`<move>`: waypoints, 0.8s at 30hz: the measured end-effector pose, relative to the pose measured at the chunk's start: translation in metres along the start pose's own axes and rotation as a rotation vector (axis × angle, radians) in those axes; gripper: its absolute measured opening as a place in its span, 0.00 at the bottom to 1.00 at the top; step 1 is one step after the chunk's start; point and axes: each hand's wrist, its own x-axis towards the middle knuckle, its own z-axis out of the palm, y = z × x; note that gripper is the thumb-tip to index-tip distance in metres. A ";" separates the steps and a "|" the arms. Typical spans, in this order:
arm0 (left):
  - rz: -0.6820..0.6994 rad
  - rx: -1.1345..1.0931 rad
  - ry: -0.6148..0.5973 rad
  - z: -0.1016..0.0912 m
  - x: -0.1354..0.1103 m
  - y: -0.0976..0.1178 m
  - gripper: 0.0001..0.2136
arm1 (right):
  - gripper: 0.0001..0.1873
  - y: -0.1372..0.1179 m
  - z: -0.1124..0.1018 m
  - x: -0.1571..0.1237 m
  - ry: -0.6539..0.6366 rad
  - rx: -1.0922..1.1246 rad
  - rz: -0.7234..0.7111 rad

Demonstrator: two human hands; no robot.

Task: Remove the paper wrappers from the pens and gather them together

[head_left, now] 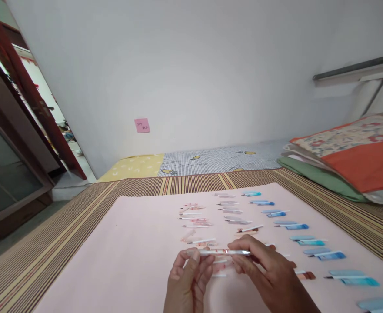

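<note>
A slim white pen [220, 252] with reddish markings is held level above a pink sheet [113, 252]. My left hand [191, 274] pinches its left end between thumb and fingers. Around the right part of the pen close the fingers of my right hand [263, 265], and a silvery tip sticks out past them. Beneath and behind the hands lie rows of pen parts: pinkish pieces with thin refills [196, 221], greyish ones [237, 219], brown ones [250, 229] and blue ones [291, 225]. My hands partly hide the nearer brown and pink pieces.
The sheet lies on a striped mat [64, 230]. Folded bedding [357, 152] is stacked at the right, and a checked cloth [207, 161] runs along the wall. A pink sticky note [142, 125] is on the wall. A door [44, 113] stands at the left.
</note>
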 end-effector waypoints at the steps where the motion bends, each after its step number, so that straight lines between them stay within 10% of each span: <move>1: 0.007 0.010 -0.008 0.000 0.000 0.000 0.15 | 0.10 0.000 0.000 0.000 -0.005 0.006 0.031; 11: 0.090 0.041 -0.050 0.014 -0.012 0.005 0.16 | 0.17 -0.014 -0.001 0.001 -0.032 0.429 0.381; 24: -0.038 0.199 -0.072 0.004 -0.006 0.001 0.16 | 0.20 -0.001 0.007 0.006 0.112 0.653 0.302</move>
